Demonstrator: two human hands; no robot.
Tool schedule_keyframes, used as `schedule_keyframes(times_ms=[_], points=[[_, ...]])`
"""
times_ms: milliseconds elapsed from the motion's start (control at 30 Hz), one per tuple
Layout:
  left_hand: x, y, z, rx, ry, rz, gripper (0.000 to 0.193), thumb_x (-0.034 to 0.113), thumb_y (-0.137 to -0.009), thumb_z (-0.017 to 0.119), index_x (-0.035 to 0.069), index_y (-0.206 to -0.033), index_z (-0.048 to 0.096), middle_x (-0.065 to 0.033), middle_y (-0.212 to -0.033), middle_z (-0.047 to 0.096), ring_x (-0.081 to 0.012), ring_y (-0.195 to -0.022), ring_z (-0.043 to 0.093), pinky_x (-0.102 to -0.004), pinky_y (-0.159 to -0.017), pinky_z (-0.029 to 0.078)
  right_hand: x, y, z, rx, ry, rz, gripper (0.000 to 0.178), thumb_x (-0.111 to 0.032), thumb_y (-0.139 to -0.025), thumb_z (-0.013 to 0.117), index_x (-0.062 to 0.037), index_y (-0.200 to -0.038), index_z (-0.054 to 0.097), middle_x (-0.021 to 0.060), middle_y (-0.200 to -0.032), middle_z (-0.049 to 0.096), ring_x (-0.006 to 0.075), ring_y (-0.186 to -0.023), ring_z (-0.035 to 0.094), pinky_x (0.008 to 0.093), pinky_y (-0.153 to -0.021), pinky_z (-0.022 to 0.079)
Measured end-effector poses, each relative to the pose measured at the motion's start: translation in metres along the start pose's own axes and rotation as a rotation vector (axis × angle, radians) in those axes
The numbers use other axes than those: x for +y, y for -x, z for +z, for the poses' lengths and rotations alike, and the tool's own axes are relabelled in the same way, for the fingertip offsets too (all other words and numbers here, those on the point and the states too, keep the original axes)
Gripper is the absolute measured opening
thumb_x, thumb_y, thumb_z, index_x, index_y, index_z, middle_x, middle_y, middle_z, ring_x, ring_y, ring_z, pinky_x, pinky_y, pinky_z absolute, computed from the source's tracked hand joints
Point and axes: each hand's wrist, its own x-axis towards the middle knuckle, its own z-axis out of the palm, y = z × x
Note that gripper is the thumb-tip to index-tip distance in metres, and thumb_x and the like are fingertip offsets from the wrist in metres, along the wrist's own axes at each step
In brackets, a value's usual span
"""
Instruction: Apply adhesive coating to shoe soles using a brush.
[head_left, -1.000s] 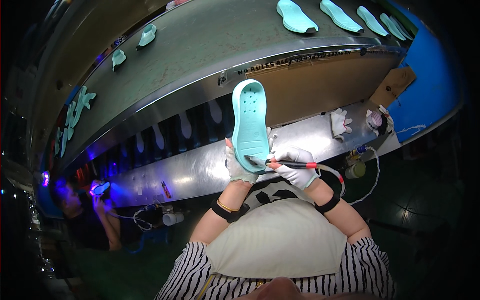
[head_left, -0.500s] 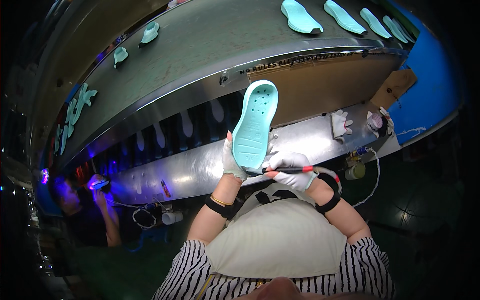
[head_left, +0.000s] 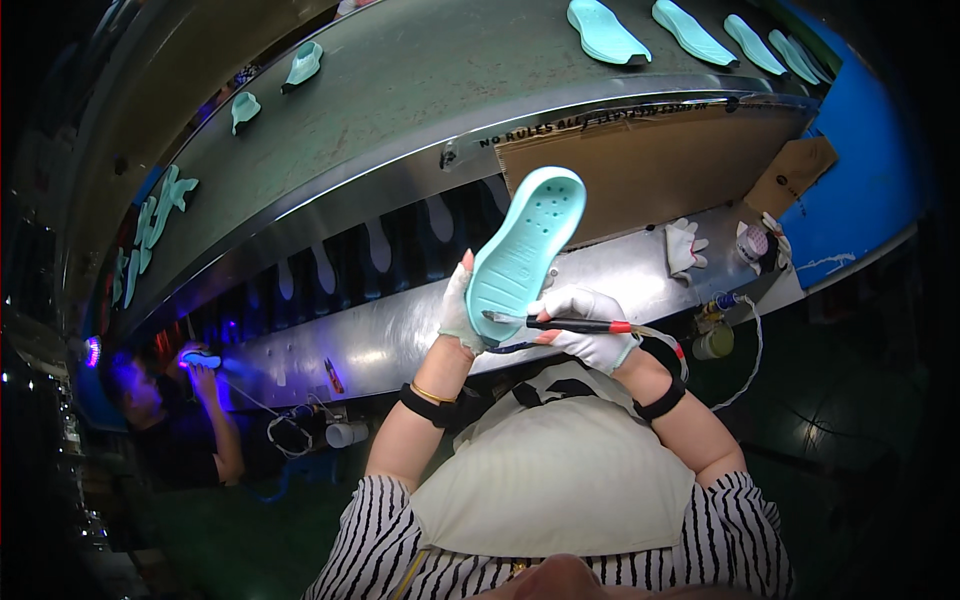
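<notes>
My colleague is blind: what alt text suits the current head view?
A gloved left hand holds a turquoise sole while the gloved right hand holds a corded tool, its tip over the sole's near end. More soles lie on a green surface beyond; another person works at left.

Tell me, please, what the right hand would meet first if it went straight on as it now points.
Probably the turquoise sole at its heel end, in the left hand; the tool in the right hand overlaps it, though depth is unclear.

Dark green floor (head_left: 290, 530), blue side panel (head_left: 880, 160)
</notes>
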Motion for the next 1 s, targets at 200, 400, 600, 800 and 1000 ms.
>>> schedule_keyframes(times_ms=[200,400,600,800,1000], points=[[0.011,-0.005,-0.015,0.261,-0.219,-0.092,0.051,0.047,-0.091,0.045,0.004,-0.116,0.055,-0.0111,-0.104,0.063,-0.0233,-0.09,0.064,-0.0357,-0.077,0.052,0.0,-0.012,-0.009,-0.253,0.011,0.04,0.022,0.002,-0.069,0.074,-0.0034,-0.088,0.064,0.0076,-0.093,0.065,0.0145,-0.087,0.062,0.0266,-0.082,0.049],[0.015,0.001,0.003,0.358,-0.385,-0.213,0.051,0.047,-0.091,0.044,0.005,-0.118,0.055,-0.0124,-0.107,0.062,-0.023,-0.093,0.062,-0.0359,-0.081,0.05,-0.013,-0.024,-0.031,-0.413,0.153,0.106,0.02,0.0,-0.069,0.075,-0.0056,-0.085,0.066,0.0049,-0.091,0.066,0.014,-0.087,0.062,0.0274,-0.082,0.049],[0.02,0.0,0.001,0.327,-0.441,-0.323,0.052,0.048,-0.09,0.045,0.005,-0.116,0.056,-0.0139,-0.109,0.061,-0.0235,-0.092,0.062,-0.0373,-0.08,0.051,-0.013,-0.03,-0.035,-0.43,0.155,0.009,0.019,-0.002,-0.068,0.075,-0.0053,-0.085,0.066,0.005,-0.088,0.066,0.0153,-0.086,0.062,0.0279,-0.08,0.048],[0.018,0.01,-0.01,0.211,-0.313,-0.15,0.055,0.049,-0.09,0.038,0.005,-0.12,0.052,-0.0145,-0.111,0.06,-0.027,-0.097,0.061,-0.0402,-0.081,0.051,-0.028,-0.026,-0.044,-0.266,0.233,0.01,0.017,-0.004,-0.071,0.075,-0.0036,-0.085,0.066,0.0057,-0.087,0.065,0.0144,-0.081,0.061,0.0268,-0.076,0.049],[-0.019,-0.001,-0.011,0.21,-0.034,0.096,0.065,0.054,-0.091,0.03,0.004,-0.128,0.044,-0.0182,-0.12,0.054,-0.0341,-0.106,0.056,-0.0456,-0.089,0.047,0.004,-0.007,0.008,0.006,-0.046,0.148,0.009,-0.003,-0.078,0.07,-0.0033,-0.083,0.062,0.0016,-0.08,0.063,0.008,-0.073,0.058,0.0231,-0.068,0.047]])
